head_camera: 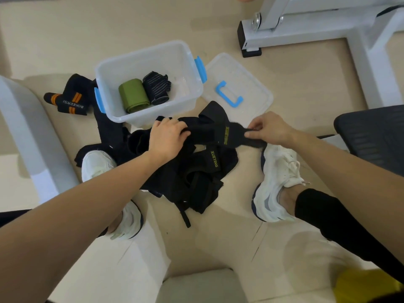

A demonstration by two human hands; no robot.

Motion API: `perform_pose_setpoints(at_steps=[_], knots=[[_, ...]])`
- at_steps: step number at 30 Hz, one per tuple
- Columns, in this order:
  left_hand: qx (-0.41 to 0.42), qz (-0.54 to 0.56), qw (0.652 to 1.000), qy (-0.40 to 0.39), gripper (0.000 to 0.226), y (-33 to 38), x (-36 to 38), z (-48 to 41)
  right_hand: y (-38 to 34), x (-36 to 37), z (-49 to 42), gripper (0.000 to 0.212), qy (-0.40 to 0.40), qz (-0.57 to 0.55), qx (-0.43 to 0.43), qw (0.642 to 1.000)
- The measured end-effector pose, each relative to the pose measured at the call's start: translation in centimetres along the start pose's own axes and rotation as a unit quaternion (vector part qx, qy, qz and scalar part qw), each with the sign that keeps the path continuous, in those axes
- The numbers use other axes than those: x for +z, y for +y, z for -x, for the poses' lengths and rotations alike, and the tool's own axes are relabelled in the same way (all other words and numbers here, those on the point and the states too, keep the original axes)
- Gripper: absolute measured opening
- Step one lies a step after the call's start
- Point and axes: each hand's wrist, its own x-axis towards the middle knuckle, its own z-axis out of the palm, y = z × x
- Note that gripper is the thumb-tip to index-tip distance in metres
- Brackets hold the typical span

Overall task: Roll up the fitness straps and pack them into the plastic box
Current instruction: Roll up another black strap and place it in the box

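Head view: both hands grip one black strap (227, 136), stretched left-right between left hand (167, 139) and right hand (267, 130), plastic box (122, 62) just beyond.

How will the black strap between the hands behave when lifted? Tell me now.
Likely floppy: the black strap bends and creases between the left hand and right hand. Probably light, since a fingertip pinch holds its end. It may snag, as it runs into the tangled pile.

Plastic box (140, 62) on floor (153, 22); two rolled straps (134, 96) inside. Lid (247, 79) at 3 o'clock, loose strap pile (196, 176) at 6, separate strap (70, 99) at 9.
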Motion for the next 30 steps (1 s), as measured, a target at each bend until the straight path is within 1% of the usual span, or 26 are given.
perform_pose_setpoints(at_steps=[2, 3, 4, 5, 6, 8, 9, 11, 12, 13, 14, 15, 17, 18, 19, 20, 22, 23, 24, 27, 30], knots=[[-0.028, 0.017, 0.999, 0.044, 0.02, 0.2, -0.5, -0.5, 0.2, -0.4, -0.5, 0.005, 0.118, -0.094, 0.015, 0.988], [-0.02, 0.021, 0.997, 0.065, 0.022, 0.4, -0.6, -0.5, 0.3, -0.5, -0.7, 0.005, 0.157, -0.132, 0.025, 0.978], [0.004, 0.024, 0.997, 0.078, 0.024, 0.6, -0.6, -0.4, 0.4, -0.5, -0.8, 0.007, 0.172, -0.163, 0.034, 0.971], [0.039, 0.029, 0.996, 0.076, 0.024, 1.0, -0.6, -0.1, 0.5, -0.4, -0.9, 0.009, 0.171, -0.188, 0.043, 0.966], [0.076, 0.036, 0.995, 0.056, 0.023, 1.6, -0.4, 0.2, 0.7, -0.2, -0.9, 0.011, 0.163, -0.209, 0.049, 0.963], [0.117, 0.053, 0.991, -0.026, 0.026, 3.3, 0.8, 0.9, 1.2, 0.4, -0.9, 0.011, 0.154, -0.241, 0.063, 0.956], [0.111, 0.057, 0.989, -0.077, 0.035, 4.4, 1.6, 1.3, 1.5, 0.7, -0.9, 0.012, 0.154, -0.252, 0.07, 0.953], [0.065, 0.041, 0.982, -0.172, 0.065, 6.2, 3.5, 1.8, 2.0, 1.2, -0.9, 0.015, 0.155, -0.262, 0.081, 0.949], [0.04, 0.021, 0.978, -0.202, 0.077, 6.7, 4.4, 2.0, 2.3, 1.4, -1.0, 0.016, 0.155, -0.263, 0.082, 0.949], [0.023, 0.002, 0.976, -0.216, 0.083, 6.9, 5.2, 2.2, 2.5, 1.6, -1.0, 0.017, 0.155, -0.264, 0.083, 0.948], [0.013, -0.012, 0.978, -0.209, 0.083, 7.0, 5.6, 2.4, 2.6, 1.7, -0.9, 0.017, 0.154, -0.266, 0.083, 0.948], [0.011, -0.016, 0.981, -0.193, 0.078, 6.8, 5.8, 2.6, 2.7, 1.8, -0.9, 0.017, 0.154, -0.27, 0.081, 0.947], [0.024, 0.0, 0.988, -0.156, 0.057, 6.2, 5.8, 3.1, 2.7, 1.9, -1.0, 0.018, 0.154, -0.268, 0.068, 0.949], [0.027, 0.023, 0.987, -0.155, 0.046, 5.9, 5.5, 3.4, 2.5, 1.8, -0.9, 0.018, 0.153, -0.261, 0.061, 0.951], [0.016, 0.065, 0.983, -0.172, 0.036, 5.6, 5.1, 3.6, 2.3, 1.8, -0.9, 0.018, 0.153, -0.254, 0.055, 0.954], [-0.009, 0.125, 0.971, -0.206, 0.028, 5.2, 4.7, 3.8, 2.0, 1.7, -0.8, 0.018, 0.152, -0.25, 0.047, 0.955], [-0.067, 0.271, 0.92, -0.275, 0.018, 4.5, 3.3, 3.8, 1.3, 1.3, -0.6, 0.016, 0.151, -0.226, 0.024, 0.962], [-0.085, 0.332, 0.893, -0.291, 0.017, 4.1, 2.3, 3.7, 0.7, 0.8, -0.4, 0.015, 0.147, -0.205, 0.008, 0.968], [-0.091, 0.376, 0.874, -0.295, 0.017, 3.8, 1.1, 3.5, -0.1, 0.1, -0.2, 0.013, 0.142, -0.182, -0.012, 0.973], [-0.1, 0.459, 0.832, -0.295, 0.017, 3.2, -4.0, 2.9, -3.3, -2.6, 0.8, 0.016, 0.123, -0.136, -0.072, 0.98], [-0.113, 0.498, 0.814, -0.277, 0.017, 3.6, -9.6, 2.8, -7.1, -5.5, 2.5, 0.014, 0.122, -0.155, -0.119, 0.973]])
